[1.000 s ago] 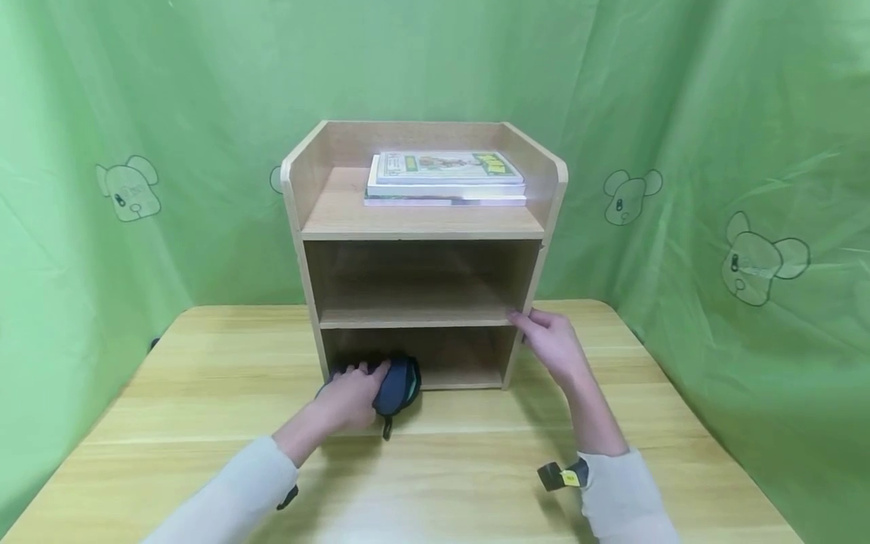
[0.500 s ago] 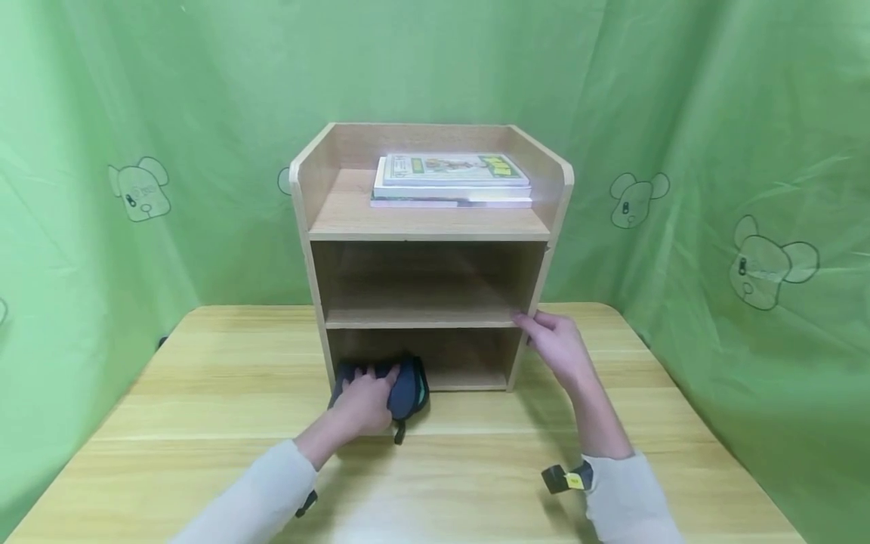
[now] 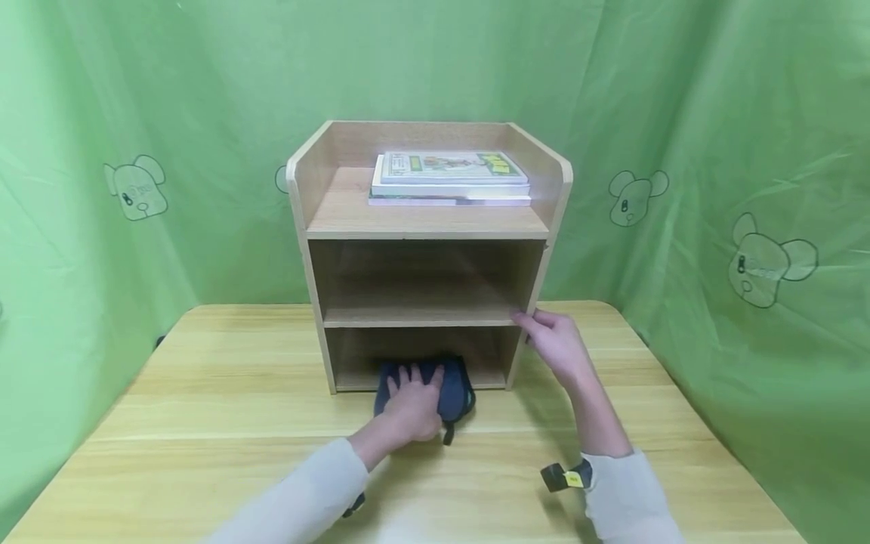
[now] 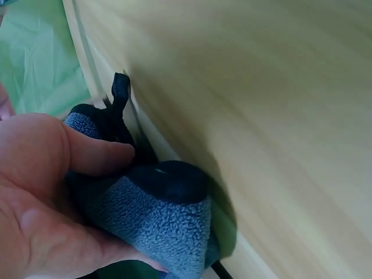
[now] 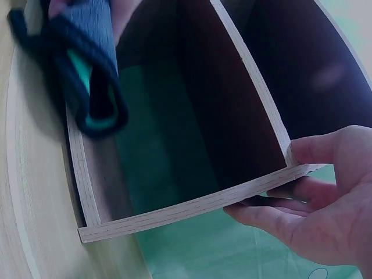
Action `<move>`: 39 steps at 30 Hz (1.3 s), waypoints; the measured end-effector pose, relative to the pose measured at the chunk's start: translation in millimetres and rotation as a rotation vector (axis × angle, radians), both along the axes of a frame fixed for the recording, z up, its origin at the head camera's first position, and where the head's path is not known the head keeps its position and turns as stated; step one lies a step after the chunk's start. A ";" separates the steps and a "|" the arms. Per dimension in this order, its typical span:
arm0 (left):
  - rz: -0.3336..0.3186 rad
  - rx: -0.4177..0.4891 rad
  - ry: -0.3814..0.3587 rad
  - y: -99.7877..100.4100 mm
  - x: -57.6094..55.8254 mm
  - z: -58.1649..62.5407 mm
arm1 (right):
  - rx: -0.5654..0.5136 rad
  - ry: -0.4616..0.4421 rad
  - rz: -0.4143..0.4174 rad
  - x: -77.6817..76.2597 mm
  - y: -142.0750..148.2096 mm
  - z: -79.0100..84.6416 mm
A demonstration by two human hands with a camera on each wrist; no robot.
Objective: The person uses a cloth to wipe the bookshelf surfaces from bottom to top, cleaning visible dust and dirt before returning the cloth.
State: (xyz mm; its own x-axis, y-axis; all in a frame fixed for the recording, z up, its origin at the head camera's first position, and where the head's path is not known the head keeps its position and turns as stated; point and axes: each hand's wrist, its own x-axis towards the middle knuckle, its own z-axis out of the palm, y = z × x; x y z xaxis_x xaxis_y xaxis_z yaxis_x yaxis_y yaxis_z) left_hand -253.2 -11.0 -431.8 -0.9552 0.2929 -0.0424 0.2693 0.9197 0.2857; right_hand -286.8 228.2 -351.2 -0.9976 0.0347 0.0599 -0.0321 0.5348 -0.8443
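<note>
A small wooden shelf unit (image 3: 435,236) stands on the table. My left hand (image 3: 412,404) holds a folded blue cloth (image 3: 451,393) at the front edge of its bottom shelf, fingers spread over the top. In the left wrist view the thumb presses into the fleecy cloth (image 4: 157,218), which has black edging and a black loop (image 4: 120,90). Its teal inside shows at the folded end in the right wrist view. My right hand (image 3: 553,344) grips the unit's right side panel (image 5: 203,200), thumb at the middle shelf's front edge and fingers around the outside.
A short stack of books (image 3: 448,180) lies on the unit's top shelf. The light wooden table (image 3: 224,393) extends to both sides and in front. Green curtains (image 3: 204,151) with mouse drawings hang behind and at the sides.
My left hand has moved right with the blue cloth, from the left end of the bottom shelf's front edge to past its middle. The right hand keeps its grip on the side panel.
</note>
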 end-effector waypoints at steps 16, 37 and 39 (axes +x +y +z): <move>-0.058 -0.010 0.064 69.6 -1.1 -16.1 | -0.031 0.003 0.008 0.8 -0.5 0.0; -0.024 -0.086 -0.086 59.1 -5.8 3.2 | -0.031 -0.001 0.013 -1.5 1.6 -0.2; -0.022 -0.079 -0.094 50.9 -5.3 3.6 | -0.034 -0.001 0.014 -1.3 2.0 -0.8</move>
State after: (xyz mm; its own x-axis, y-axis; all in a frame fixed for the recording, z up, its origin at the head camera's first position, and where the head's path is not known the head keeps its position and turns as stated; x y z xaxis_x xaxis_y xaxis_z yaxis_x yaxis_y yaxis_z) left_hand -258.5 40.0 -428.2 -0.9392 0.3060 -0.1558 0.2651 0.9346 0.2373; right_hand -288.1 230.2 -352.1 -0.9981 0.0229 0.0577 -0.0383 0.5050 -0.8622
